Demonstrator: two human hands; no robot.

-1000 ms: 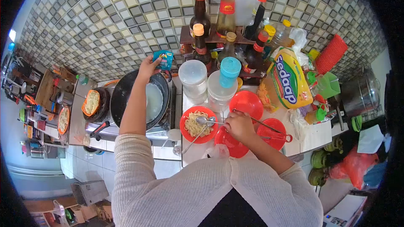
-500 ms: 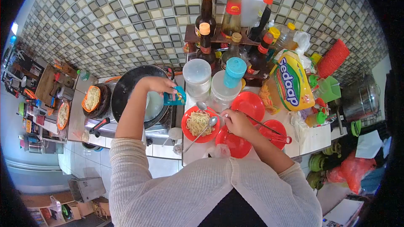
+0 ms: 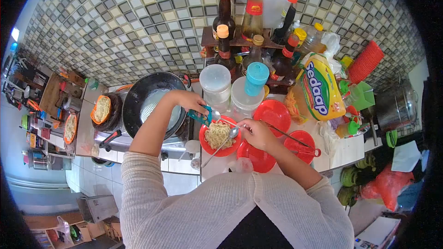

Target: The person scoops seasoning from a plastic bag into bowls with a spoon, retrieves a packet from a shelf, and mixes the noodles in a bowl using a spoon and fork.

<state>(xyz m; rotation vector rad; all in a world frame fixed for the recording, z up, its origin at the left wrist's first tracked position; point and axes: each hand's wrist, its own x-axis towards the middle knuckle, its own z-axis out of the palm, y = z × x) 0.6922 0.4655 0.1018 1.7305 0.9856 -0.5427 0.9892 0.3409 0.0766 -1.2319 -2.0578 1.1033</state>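
Note:
My left hand (image 3: pixel 190 102) is closed on a small teal sachet (image 3: pixel 200 116), tilted over the rim of a red bowl (image 3: pixel 203 144). Noodles (image 3: pixel 218 134) fill that bowl. From the right, my right hand (image 3: pixel 256 133) grips a spoon by its handle; the bowl of this spoon (image 3: pixel 216 115) is right beside the sachet. A second spoon (image 3: pixel 234 132) rests on the noodles, its handle sticking out toward me. Whether anything is coming out of the sachet I cannot make out.
A black wok (image 3: pixel 134 115) with whitish liquid and a strainer sits on the stove to the left. More red bowls (image 3: pixel 273 115) stand right of the noodles. Behind are clear jars (image 3: pixel 215 83), sauce bottles (image 3: pixel 224 14) and a yellow-green Sedaap pack (image 3: pixel 318 87).
My left hand has brought the sachet rightward from beside the wok to the noodle bowl. The right hand's spoon has shifted slightly left, up to the sachet.

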